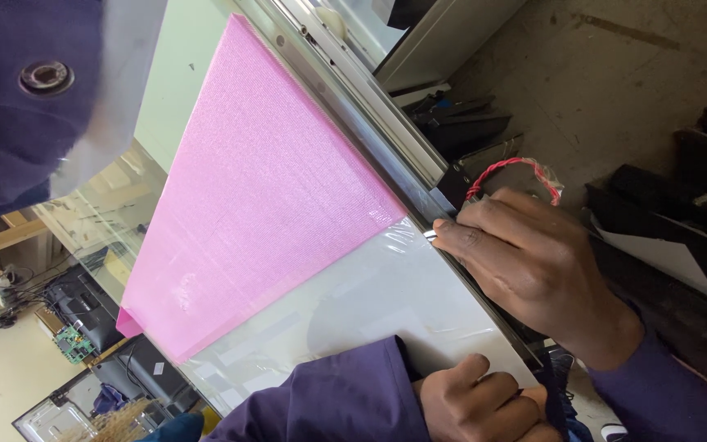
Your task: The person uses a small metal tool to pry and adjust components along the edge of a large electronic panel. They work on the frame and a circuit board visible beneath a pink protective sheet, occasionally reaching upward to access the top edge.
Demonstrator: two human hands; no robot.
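Note:
A large flat white panel (353,303) under clear film lies across the view, with a pink foam sheet (263,188) covering its upper part. A silver metal frame strip (370,123) runs along its right edge. My right hand (525,262) sits at that edge, thumb and fingers pinched on a small shiny metal piece (430,235). My left hand (476,401) is curled closed at the panel's lower edge with the thumb on top, in a purple sleeve (337,401). A red twisted wire (517,168) loops just behind my right hand.
Black parts and panels (468,123) lie on the concrete floor (615,74) beyond the frame. Dark blue cloth with a metal snap (46,77) hangs at the top left. A green circuit board (71,344) and cluttered benches show at the lower left.

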